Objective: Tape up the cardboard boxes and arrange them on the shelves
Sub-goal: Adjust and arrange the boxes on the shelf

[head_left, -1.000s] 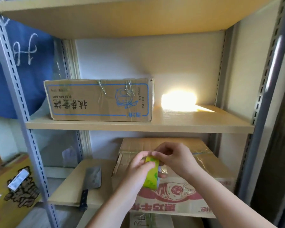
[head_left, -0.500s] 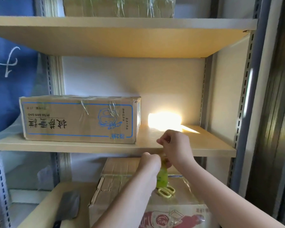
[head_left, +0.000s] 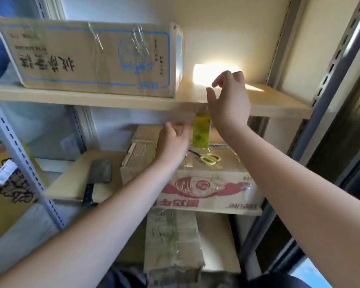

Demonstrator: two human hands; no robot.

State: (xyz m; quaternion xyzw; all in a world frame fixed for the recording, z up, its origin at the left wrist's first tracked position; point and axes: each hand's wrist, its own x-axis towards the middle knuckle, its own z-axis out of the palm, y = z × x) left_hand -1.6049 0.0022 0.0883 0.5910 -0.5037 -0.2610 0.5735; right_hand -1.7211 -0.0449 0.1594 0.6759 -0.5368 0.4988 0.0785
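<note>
The yellow-green tape roll (head_left: 201,132) hangs on edge, long axis upright, from a clear strip stuck at the front edge of the middle shelf (head_left: 279,104), just above the fish-printed box (head_left: 206,188) and the scissors (head_left: 209,158) lying on it. The right hand (head_left: 230,100) is at the roll's 1 o'clock, fingers spread and holding nothing, thumb by the strip. The left hand (head_left: 172,142), at 9 o'clock, is nearer and relaxed, so it looks likelier to take the roll; the taped blue-printed box (head_left: 92,57) sits at 11 o'clock.

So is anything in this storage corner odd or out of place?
Yes: a cleaver lies on the lower shelf board beside the boxes, an odd spot for a blade. The yellow-green tape roll hangs from the upper shelf edge.
</note>
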